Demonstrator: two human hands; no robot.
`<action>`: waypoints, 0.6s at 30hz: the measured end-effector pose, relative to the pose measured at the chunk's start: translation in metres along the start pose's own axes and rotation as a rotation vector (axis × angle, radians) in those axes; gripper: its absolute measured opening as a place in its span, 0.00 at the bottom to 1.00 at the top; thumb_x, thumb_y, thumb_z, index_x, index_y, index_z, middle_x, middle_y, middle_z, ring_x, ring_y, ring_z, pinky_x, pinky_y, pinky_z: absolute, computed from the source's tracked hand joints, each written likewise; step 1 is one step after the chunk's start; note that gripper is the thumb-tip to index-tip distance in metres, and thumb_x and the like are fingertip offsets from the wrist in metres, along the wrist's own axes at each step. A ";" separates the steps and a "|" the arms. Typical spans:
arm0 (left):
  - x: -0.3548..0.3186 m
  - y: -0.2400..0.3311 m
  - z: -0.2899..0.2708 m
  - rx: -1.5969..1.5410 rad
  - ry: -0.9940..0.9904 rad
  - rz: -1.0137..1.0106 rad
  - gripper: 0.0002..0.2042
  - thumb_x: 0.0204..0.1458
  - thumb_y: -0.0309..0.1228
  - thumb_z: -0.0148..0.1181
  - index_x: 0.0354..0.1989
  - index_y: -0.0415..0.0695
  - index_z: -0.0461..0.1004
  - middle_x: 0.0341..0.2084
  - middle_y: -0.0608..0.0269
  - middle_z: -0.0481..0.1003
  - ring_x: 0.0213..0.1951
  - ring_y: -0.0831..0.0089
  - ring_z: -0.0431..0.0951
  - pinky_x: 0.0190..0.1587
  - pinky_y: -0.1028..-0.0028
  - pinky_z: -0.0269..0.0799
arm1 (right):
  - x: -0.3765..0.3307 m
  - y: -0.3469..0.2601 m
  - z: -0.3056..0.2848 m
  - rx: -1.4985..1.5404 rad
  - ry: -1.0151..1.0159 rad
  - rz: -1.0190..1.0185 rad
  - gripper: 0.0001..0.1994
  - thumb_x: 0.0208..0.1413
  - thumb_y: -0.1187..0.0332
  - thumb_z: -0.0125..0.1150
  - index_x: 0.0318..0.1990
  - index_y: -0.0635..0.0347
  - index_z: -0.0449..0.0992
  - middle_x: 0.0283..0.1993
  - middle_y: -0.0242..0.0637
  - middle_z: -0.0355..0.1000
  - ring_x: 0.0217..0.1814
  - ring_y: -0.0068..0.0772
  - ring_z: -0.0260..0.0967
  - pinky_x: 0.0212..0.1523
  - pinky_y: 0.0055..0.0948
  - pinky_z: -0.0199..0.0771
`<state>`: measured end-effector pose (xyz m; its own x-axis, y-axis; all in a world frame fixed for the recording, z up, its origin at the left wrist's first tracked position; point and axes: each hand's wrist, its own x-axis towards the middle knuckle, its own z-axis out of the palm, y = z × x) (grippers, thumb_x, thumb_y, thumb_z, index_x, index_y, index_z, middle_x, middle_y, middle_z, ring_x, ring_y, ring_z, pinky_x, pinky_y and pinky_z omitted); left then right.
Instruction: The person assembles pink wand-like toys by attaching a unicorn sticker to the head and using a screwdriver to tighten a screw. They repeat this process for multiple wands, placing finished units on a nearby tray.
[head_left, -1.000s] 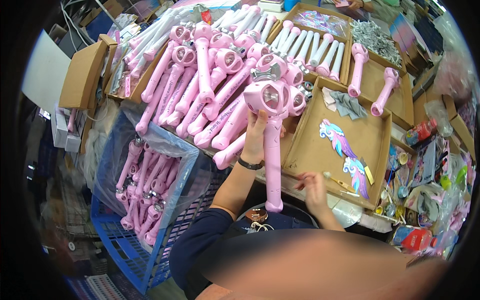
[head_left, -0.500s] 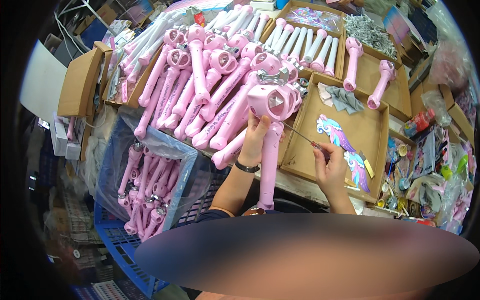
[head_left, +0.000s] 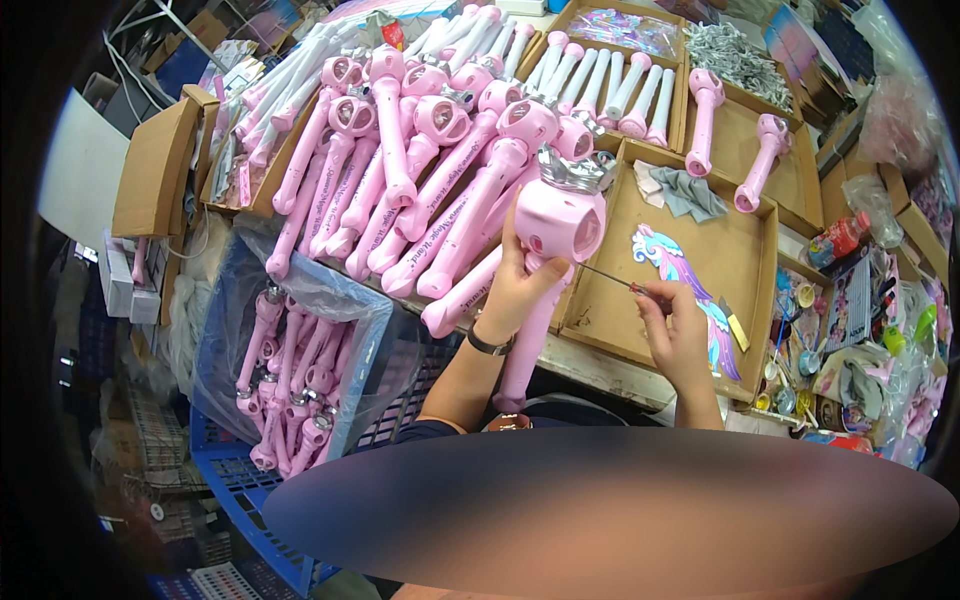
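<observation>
My left hand (head_left: 512, 292) grips a pink toy wand (head_left: 562, 220) just below its large rounded head, which wears a silver crown (head_left: 576, 172). The wand is tilted, with its handle end down near my lap. Pinched in the fingers of my right hand (head_left: 676, 335) is a thin screwdriver (head_left: 614, 279). Its shaft points left at the wand's neck; whether the tip touches cannot be made out. To the left and beyond my left hand lies a heap of similar pink wands (head_left: 440, 245).
Right of the wand, a cardboard tray (head_left: 610, 325) holds winged unicorn decorations (head_left: 668, 262), a grey cloth (head_left: 692, 197) and a yellow cutter (head_left: 738, 333). A blue crate (head_left: 385, 320) of pink wands stands at the left. White-handled parts (head_left: 625, 95) and silver pieces (head_left: 735, 70) lie in boxes behind.
The wand has turned in my left hand, its head shifting right and slightly down and its handle end left. My right hand has moved a little right, still with the screwdriver.
</observation>
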<state>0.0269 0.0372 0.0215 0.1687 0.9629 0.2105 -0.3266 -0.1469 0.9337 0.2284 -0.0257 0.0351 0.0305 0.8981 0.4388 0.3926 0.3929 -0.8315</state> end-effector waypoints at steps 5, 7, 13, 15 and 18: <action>-0.002 0.001 0.003 0.342 -0.061 0.253 0.47 0.44 0.28 0.65 0.67 0.43 0.34 0.60 0.48 0.54 0.58 0.64 0.60 0.57 0.68 0.58 | -0.002 0.016 -0.001 0.480 -0.103 0.410 0.06 0.59 0.69 0.52 0.36 0.63 0.67 0.23 0.27 0.65 0.20 0.13 0.58 0.19 0.14 0.60; -0.002 -0.001 0.002 0.357 -0.064 0.242 0.48 0.43 0.29 0.66 0.67 0.43 0.35 0.60 0.45 0.54 0.59 0.61 0.59 0.57 0.68 0.59 | -0.004 0.021 -0.001 0.506 -0.129 0.450 0.07 0.59 0.67 0.51 0.35 0.62 0.67 0.20 0.26 0.63 0.17 0.12 0.56 0.17 0.13 0.56; -0.011 -0.002 -0.003 0.589 -0.127 0.280 0.50 0.40 0.23 0.67 0.67 0.43 0.34 0.60 0.49 0.52 0.58 0.63 0.60 0.57 0.68 0.58 | -0.001 0.030 -0.012 0.791 -0.304 0.734 0.10 0.60 0.63 0.50 0.33 0.61 0.66 0.17 0.25 0.60 0.14 0.10 0.51 0.13 0.13 0.49; -0.013 -0.002 -0.003 0.624 -0.150 0.290 0.51 0.39 0.24 0.68 0.67 0.43 0.34 0.60 0.48 0.52 0.58 0.63 0.60 0.57 0.67 0.58 | -0.002 0.029 -0.012 0.866 -0.297 0.866 0.11 0.60 0.62 0.50 0.33 0.61 0.66 0.17 0.25 0.60 0.14 0.11 0.51 0.13 0.14 0.49; -0.014 -0.003 -0.001 0.521 -0.089 0.268 0.50 0.38 0.28 0.69 0.66 0.42 0.38 0.58 0.44 0.57 0.57 0.59 0.63 0.57 0.68 0.59 | -0.011 0.022 -0.002 0.643 -0.193 0.719 0.10 0.60 0.64 0.50 0.34 0.61 0.68 0.18 0.27 0.61 0.15 0.14 0.53 0.15 0.15 0.52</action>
<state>0.0252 0.0248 0.0154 0.2284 0.8574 0.4611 0.1271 -0.4958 0.8591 0.2388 -0.0276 0.0126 -0.1068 0.9597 -0.2600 -0.2380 -0.2786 -0.9304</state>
